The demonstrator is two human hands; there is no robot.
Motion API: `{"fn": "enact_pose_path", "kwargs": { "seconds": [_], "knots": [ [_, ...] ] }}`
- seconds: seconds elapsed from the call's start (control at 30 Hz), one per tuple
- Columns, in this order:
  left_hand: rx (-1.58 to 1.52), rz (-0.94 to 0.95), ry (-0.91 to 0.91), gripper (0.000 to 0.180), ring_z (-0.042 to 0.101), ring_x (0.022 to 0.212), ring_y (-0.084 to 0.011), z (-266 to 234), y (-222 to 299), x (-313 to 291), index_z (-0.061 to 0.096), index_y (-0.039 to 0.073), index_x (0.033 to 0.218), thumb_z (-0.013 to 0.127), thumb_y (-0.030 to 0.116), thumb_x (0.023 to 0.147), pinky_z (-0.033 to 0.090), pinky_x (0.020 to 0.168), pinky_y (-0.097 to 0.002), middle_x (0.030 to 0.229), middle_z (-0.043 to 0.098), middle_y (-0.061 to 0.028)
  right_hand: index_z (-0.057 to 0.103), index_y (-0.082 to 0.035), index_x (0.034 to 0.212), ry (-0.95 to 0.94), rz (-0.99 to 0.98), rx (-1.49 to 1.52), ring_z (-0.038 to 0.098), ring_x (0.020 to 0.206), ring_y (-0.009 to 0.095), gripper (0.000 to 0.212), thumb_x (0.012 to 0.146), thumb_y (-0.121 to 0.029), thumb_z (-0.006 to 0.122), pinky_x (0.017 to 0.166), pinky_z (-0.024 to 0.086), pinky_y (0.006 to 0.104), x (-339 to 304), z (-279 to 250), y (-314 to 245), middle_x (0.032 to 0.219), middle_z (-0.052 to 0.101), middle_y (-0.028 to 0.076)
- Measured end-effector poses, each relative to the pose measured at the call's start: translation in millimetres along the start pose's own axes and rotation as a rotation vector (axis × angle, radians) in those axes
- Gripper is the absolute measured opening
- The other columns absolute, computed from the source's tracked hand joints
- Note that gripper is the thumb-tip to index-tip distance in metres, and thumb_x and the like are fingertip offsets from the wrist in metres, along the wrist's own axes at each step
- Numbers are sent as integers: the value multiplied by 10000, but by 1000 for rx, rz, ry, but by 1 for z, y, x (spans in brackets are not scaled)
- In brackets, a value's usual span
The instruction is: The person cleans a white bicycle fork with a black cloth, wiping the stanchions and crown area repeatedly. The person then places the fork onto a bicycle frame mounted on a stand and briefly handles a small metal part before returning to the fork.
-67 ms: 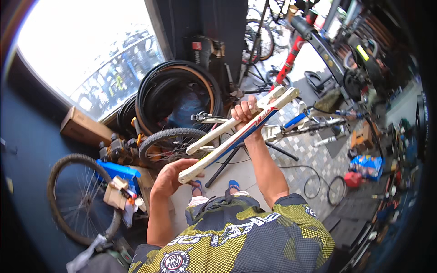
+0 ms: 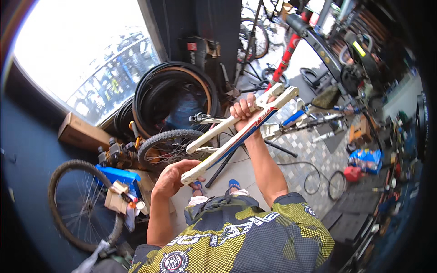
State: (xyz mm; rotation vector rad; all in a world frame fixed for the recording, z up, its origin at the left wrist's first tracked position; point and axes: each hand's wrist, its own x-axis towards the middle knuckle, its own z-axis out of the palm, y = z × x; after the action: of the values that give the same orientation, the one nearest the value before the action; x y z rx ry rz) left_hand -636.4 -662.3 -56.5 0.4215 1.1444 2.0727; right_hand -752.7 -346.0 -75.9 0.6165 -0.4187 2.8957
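Note:
A white bicycle swingarm with two long prongs and a blue and red decal slants across the space in front of me. My right hand is wrapped around it close to the upper end, where the prongs join. At the lower left tip of the longer, decalled prong, my left hand holds on, its fingers partly hidden behind the tip. The shorter prong's free end points toward the lower left, apart from both hands. Beyond the swingarm stands a white and blue bicycle frame, partly covered by my right hand and the part.
A wheel leans at the left beside a blue box. Stacked tyres and another wheel stand ahead. A red bicycle frame is at the back. Loose cable lies on the tiled floor; cluttered tools line the right.
The surroundings sit slightly farther left in the view. Both hands keep their hold on the swingarm, with almost no movement.

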Motion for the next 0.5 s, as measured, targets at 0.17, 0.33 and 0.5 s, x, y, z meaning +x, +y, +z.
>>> {"fn": "enact_pose_path", "kwargs": {
  "seconds": [0.17, 0.33, 0.5],
  "knots": [
    [268, -233, -59, 557, 657, 834, -107, -28, 32, 15, 649, -29, 1318, 770, 384, 966, 534, 635, -259, 1023, 728, -75, 496, -130, 760, -29, -141, -148, 258, 472, 123, 799, 936, -889, 319, 582, 337, 333, 13, 15, 17, 527, 309, -27],
    [349, -270, -100, 412, 539, 597, -45, -58, 48, 20, 703, -7, 1139, 771, 363, 973, 412, 501, -217, 785, 644, 7, 491, -140, 769, 89, -228, -233, 264, 486, 119, 770, 964, -862, 305, 585, 346, 322, 3, 22, 43, 544, 313, -35],
    [372, -271, -152, 385, 502, 574, -32, -82, 72, 19, 714, 8, 1186, 749, 338, 990, 381, 493, -201, 773, 641, 24, 485, -151, 744, 202, -306, -281, 287, 475, 122, 751, 983, -839, 301, 578, 352, 319, -7, 24, 60, 522, 314, -39]
  ]
}}
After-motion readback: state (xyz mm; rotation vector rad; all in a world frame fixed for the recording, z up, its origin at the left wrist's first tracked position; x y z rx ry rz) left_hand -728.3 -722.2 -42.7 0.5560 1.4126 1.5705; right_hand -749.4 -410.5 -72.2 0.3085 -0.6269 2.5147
